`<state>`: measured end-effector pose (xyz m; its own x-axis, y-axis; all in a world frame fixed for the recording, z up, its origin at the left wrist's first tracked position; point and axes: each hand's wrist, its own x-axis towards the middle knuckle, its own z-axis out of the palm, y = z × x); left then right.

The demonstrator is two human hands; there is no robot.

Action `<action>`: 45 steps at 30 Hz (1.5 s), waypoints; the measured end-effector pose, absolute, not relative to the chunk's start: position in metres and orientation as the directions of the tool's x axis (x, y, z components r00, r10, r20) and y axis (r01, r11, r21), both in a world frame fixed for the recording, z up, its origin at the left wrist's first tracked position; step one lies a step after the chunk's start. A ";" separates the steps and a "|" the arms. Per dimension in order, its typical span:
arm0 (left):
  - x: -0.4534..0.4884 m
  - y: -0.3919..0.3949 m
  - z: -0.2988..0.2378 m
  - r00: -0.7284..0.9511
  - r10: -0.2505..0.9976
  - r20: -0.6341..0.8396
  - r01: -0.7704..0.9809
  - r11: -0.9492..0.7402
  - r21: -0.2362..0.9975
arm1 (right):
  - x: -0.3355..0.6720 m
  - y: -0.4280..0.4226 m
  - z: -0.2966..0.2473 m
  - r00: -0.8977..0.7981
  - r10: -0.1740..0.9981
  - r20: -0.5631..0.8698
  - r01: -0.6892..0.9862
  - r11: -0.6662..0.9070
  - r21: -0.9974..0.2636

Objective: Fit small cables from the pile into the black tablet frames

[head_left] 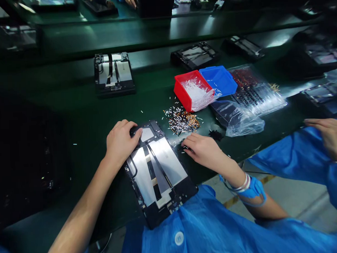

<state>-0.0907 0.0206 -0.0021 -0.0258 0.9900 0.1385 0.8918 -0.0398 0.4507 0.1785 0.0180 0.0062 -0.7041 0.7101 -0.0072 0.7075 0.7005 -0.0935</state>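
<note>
An opened tablet with silver battery panels and a black frame lies tilted at the table's front edge, its lower end against the blue smock. My left hand grips its upper left corner, thumb on the top face. Just off the tablet's right side, my right hand is low over the table with fingers drawn together; what is between the fingertips is too dark to make out. Beyond it lies a loose pile of small white, black and copper-coloured pieces. A little black heap sits right of that hand.
A red bin of white slips adjoins a blue bin. Clear bags and a plastic tray of parts lie to their right. More opened tablets stand farther back. A co-worker's hand is at the right edge.
</note>
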 end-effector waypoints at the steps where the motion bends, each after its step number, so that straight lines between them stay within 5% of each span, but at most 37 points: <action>1: -0.090 0.021 -0.002 -0.025 0.991 0.134 0.895 -0.037 0.445 | 0.173 0.021 0.008 -0.716 0.696 -0.044 0.697 0.714 -0.065; 3: -0.088 0.023 -0.002 -0.022 0.992 0.128 0.908 -0.033 0.417 | 0.168 0.026 0.014 -0.728 0.680 -0.084 0.685 0.725 -0.070; 6: -0.083 0.021 0.001 -0.010 0.982 0.189 0.936 -0.057 0.349 | 0.176 0.027 0.024 -0.674 0.739 -0.020 0.716 0.646 -0.263; 9: -0.071 0.014 0.010 0.065 0.934 0.351 0.943 -0.172 0.285 | 0.199 0.016 0.023 -0.425 0.904 0.055 0.740 0.382 -0.554; 12: -0.055 0.003 0.020 0.235 0.864 0.445 0.881 -0.383 0.277 | 0.219 0.000 0.014 -0.199 0.980 0.000 0.708 0.143 -0.692; 17: -0.022 -0.024 0.027 0.545 0.752 0.371 0.691 -0.654 0.309 | 0.199 0.001 0.014 -0.347 0.938 0.011 0.811 0.305 -0.500; 21: 0.002 -0.050 0.019 0.762 0.597 0.250 0.545 -0.800 0.248 | 0.146 0.025 0.030 -0.467 0.862 -0.196 0.883 0.445 -0.149; 24: 0.012 -0.061 0.010 0.819 0.537 0.204 0.499 -0.841 0.209 | 0.123 0.038 0.038 -0.419 0.864 -0.279 0.905 0.422 -0.052; 27: 0.015 -0.064 0.004 0.825 0.539 0.173 0.509 -0.840 0.190 | 0.138 0.041 0.040 -0.372 0.894 -0.250 0.928 0.352 -0.123; 29: 0.014 -0.066 0.004 0.825 0.530 0.199 0.498 -0.846 0.190 | 0.165 0.036 0.038 -0.270 0.946 -0.181 0.921 0.198 -0.335; 32: 0.016 -0.068 0.006 0.819 0.506 0.271 0.466 -0.862 0.200 | 0.205 0.018 0.026 -0.110 0.981 -0.162 0.668 -0.048 -0.742; 34: 0.021 -0.069 0.007 0.815 0.498 0.295 0.461 -0.867 0.189 | 0.220 0.000 0.012 -0.026 0.977 -0.212 0.542 -0.165 -0.824; 38: 0.041 -0.066 0.004 0.829 0.518 0.213 0.501 -0.856 0.131 | 0.219 -0.035 -0.012 0.141 0.969 -0.203 0.685 -0.243 -0.686; 45: 0.065 -0.059 -0.005 0.834 0.547 0.076 0.539 -0.836 0.100 | 0.240 -0.027 -0.019 0.085 0.956 0.282 0.881 0.060 -0.469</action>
